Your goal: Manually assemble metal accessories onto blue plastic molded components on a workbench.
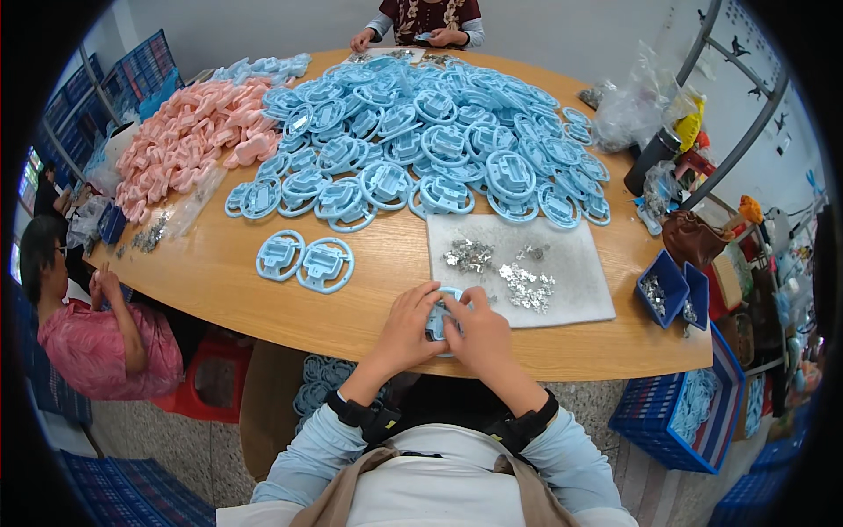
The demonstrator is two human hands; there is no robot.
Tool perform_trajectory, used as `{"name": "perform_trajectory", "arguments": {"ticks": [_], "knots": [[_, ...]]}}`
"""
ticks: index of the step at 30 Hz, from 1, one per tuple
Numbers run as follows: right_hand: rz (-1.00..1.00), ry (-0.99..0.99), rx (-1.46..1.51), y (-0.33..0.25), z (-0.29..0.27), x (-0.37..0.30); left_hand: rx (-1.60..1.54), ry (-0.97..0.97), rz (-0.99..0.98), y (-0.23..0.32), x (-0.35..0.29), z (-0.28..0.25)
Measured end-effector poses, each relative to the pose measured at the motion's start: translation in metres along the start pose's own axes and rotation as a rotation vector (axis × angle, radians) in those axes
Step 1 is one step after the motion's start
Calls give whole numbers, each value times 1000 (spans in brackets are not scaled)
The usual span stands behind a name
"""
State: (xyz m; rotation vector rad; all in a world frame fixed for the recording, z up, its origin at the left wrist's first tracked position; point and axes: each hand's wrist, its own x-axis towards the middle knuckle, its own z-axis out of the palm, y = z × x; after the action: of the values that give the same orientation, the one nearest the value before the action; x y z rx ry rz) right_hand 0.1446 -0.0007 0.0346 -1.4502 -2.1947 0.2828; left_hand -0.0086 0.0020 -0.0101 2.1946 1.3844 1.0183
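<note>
My left hand grips a light-blue round plastic part at the table's near edge, its fingers bent over the rim. From the other side my right hand presses on the same part, thumb and fingertips close together. Whether a small metal piece is under those fingertips is hidden. Just beyond my right hand lies a white foam mat with small piles of silvery metal pieces and darker metal pieces. Two more blue round parts lie side by side to the left.
A large heap of blue parts covers the table's far half, beside a heap of pink parts. Blue bins with metal pieces and a black flask stand right. Below is a blue crate. Other people sit left and across.
</note>
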Motion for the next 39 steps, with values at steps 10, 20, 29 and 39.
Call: {"name": "perform_trajectory", "arguments": {"ticks": [10,20,29,39], "knots": [[116,19,363,13,-11,10,6,198,93,17,2,-11],[164,-26,561,17,-11,9,12,198,130,37,-2,-21],[124,93,591,9,-10,1,-149,228,47,59,-12,-33],[51,122,657,2,-11,-10,-1307,-13,-767,40,-35,-26]]}}
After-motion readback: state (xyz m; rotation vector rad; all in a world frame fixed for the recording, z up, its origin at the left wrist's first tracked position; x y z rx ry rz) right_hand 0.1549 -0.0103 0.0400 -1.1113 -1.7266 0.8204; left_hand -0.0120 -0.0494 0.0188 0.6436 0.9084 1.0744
